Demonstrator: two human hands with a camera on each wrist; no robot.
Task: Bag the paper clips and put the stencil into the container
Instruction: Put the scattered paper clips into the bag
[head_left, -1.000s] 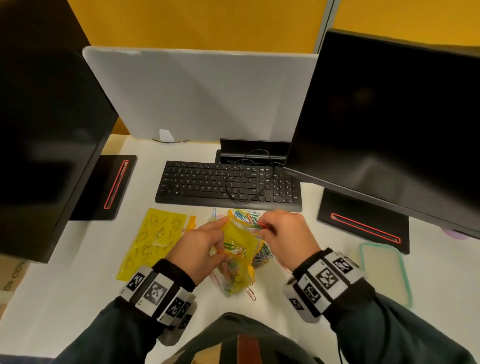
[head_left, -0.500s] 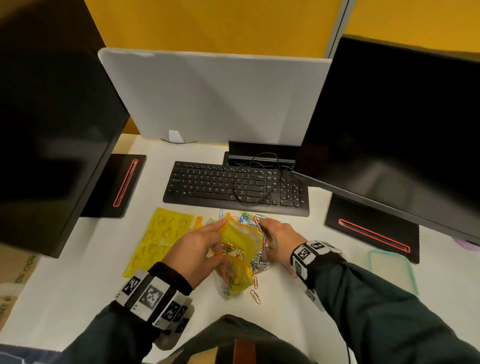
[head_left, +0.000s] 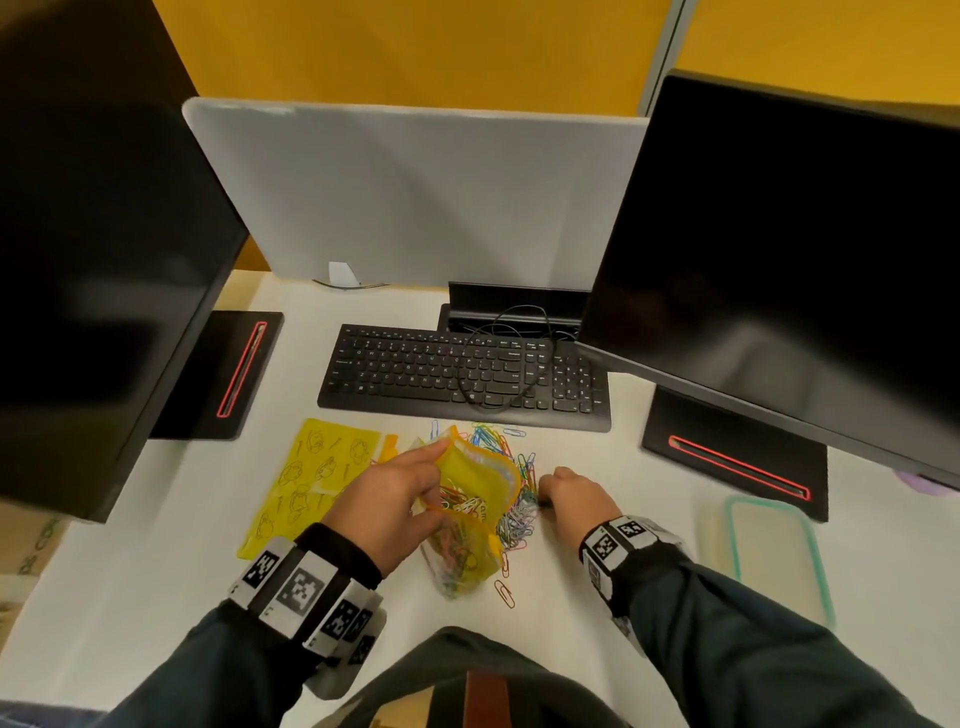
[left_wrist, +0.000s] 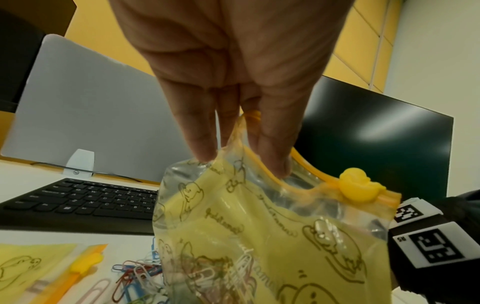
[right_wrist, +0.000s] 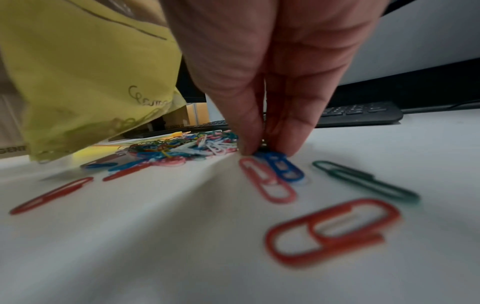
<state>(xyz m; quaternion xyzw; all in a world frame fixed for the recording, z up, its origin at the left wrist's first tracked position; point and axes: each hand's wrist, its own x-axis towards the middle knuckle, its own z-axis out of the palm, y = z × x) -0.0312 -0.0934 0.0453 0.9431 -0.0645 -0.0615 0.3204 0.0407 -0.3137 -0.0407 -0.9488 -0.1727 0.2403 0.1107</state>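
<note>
My left hand (head_left: 431, 483) pinches the rim of a yellow zip bag (head_left: 478, 483) and holds its mouth open above the desk; several paper clips lie inside. The left wrist view shows the fingers (left_wrist: 275, 162) on the bag (left_wrist: 259, 226) near its duck slider. A pile of coloured paper clips (head_left: 514, 467) lies under and behind the bag. My right hand (head_left: 543, 496) is down at the pile's right edge. Its fingertips (right_wrist: 249, 148) pinch together over a blue clip (right_wrist: 283, 170) on the desk. The yellow stencil (head_left: 311, 478) lies flat to the left. A clear container with a teal rim (head_left: 734, 540) sits to the right.
A black keyboard (head_left: 462, 379) with a looped cable lies just behind the clips. Two dark monitors (head_left: 104, 260) (head_left: 779, 249) overhang the desk on black stands. A grey divider panel (head_left: 415, 197) closes the back. Loose clips (head_left: 505, 592) lie near the front edge.
My right hand left the bag's mouth, dropped to the desk and now pinches at clips on the pile's right side. My left hand still holds the bag open.
</note>
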